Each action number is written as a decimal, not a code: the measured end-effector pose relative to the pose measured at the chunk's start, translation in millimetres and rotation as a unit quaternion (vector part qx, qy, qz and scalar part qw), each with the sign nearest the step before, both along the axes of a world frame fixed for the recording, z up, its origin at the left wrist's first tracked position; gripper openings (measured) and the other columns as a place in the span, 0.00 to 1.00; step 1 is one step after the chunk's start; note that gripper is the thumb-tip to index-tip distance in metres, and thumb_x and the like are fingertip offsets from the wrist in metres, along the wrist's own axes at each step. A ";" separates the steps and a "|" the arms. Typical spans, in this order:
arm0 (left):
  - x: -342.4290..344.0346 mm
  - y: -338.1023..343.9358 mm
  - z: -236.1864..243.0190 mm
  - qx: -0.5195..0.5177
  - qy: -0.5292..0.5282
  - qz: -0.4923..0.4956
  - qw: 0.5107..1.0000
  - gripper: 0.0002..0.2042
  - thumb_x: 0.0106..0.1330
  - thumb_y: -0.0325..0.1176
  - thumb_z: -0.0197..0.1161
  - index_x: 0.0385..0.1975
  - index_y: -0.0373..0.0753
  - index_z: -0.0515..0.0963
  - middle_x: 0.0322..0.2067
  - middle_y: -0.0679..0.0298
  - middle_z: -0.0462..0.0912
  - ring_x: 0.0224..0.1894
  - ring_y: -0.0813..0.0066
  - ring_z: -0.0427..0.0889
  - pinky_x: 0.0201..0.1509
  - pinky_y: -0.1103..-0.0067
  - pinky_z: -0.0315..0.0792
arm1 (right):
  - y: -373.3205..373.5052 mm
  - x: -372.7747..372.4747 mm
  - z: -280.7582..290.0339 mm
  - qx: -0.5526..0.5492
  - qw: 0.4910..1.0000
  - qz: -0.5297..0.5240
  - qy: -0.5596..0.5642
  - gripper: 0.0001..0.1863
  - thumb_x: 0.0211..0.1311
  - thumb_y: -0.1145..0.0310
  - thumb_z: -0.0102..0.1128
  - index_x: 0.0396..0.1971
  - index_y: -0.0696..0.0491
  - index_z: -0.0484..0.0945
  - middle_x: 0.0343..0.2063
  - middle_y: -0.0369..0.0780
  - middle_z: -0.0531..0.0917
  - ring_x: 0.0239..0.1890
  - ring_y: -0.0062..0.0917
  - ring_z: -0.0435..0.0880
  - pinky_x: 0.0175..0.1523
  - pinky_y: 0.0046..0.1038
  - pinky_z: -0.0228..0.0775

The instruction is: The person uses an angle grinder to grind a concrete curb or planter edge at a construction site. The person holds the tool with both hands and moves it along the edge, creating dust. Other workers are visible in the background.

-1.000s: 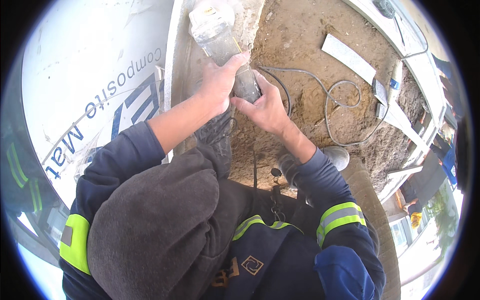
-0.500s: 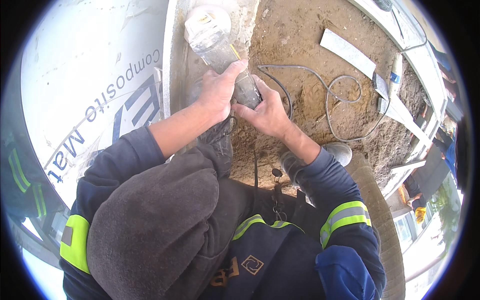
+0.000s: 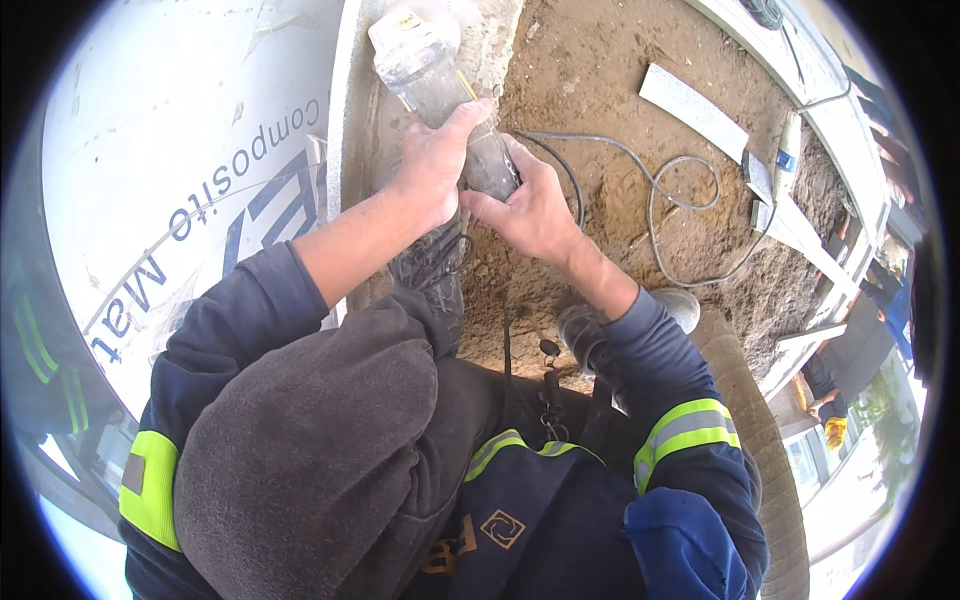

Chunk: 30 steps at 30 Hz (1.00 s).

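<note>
A dusty grey angle grinder (image 3: pixel 433 88) lies at the top middle, with its head toward the far edge over a pale concrete strip (image 3: pixel 487 28). My left hand (image 3: pixel 437 165) is closed around the middle of its body. Closed on the rear end is my right hand (image 3: pixel 535 205), its thumb pointing left toward my left wrist. The disc is not clearly visible.
A large white panel (image 3: pixel 180 110) stands at the left. Dirt ground (image 3: pixel 600 60) lies to the right, with a looped cable (image 3: pixel 655 190), pale flat strips (image 3: pixel 695 108) and a grey cylindrical tool (image 3: pixel 788 158). Farther right, part of another person (image 3: pixel 828 400) shows.
The grinder and both my hands have shifted very slightly; both hands keep their grip.
</note>
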<state>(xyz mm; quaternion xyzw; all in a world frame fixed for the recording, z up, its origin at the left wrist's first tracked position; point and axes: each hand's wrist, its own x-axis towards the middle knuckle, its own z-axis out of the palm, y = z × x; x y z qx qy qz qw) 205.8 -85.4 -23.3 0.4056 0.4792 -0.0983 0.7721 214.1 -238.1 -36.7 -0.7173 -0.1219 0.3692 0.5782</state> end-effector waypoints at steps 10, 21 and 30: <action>-0.4 4.5 -8.5 0.010 -0.011 -0.002 1.000 0.18 0.66 0.38 0.72 0.50 0.37 0.77 0.44 0.62 0.83 0.47 0.70 0.83 0.52 0.65 0.80 | 2.6 4.9 2.6 -0.031 0.998 0.022 0.044 0.38 0.58 0.68 0.75 0.64 0.68 0.68 0.51 0.47 0.85 0.53 0.25 0.83 0.60 0.30 0.75; -20.7 -9.1 6.4 -0.029 0.005 -0.002 1.000 0.19 0.67 0.36 0.71 0.52 0.35 0.76 0.44 0.60 0.83 0.46 0.69 0.82 0.53 0.67 0.78 | -15.3 -16.1 2.2 -0.037 0.999 0.024 0.002 0.43 0.55 0.61 0.76 0.65 0.68 0.66 0.45 0.56 0.86 0.50 0.42 0.88 0.55 0.38 0.79; -17.8 -8.4 8.8 -0.023 0.006 0.006 1.000 0.20 0.66 0.36 0.72 0.52 0.34 0.75 0.45 0.59 0.82 0.47 0.68 0.83 0.53 0.65 0.78 | -11.2 -14.0 6.6 -0.021 0.999 0.018 0.031 0.42 0.57 0.62 0.75 0.65 0.68 0.66 0.46 0.54 0.86 0.51 0.36 0.88 0.55 0.36 0.79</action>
